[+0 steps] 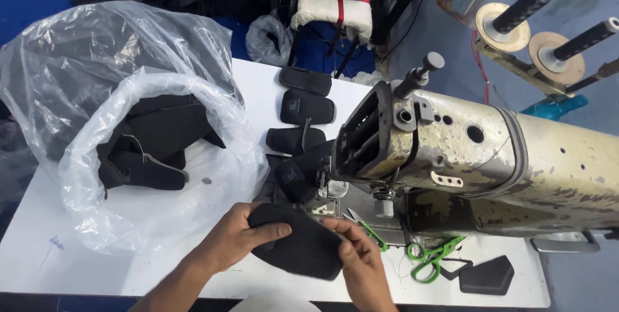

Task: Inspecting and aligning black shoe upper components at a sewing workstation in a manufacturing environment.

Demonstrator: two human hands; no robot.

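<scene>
Far left on the white worktop (161, 273), a clear plastic bag (129, 93) lies with its mouth rolled open toward the near side, so the black pieces (151, 147) inside are within easy reach. At the near edge, the left hand (225, 238) is closed on the left end of a black padded piece (300, 244), thumb on top, and the right hand (361, 263) pinches its right end between thumb and fingers; held at both ends like this, the piece sits flat just in front of the needle area (325, 193), which looks like a way to keep it lined up there. Behind the needle, a chain of similar black pieces (303, 109) trails toward the far side. The sewing machine (464, 151) fills the right half and blocks the worktop beyond it. Green snips (367, 228) and green scissors (432, 257) lie close to the right hand, with one more black piece (487, 276) near right.
</scene>
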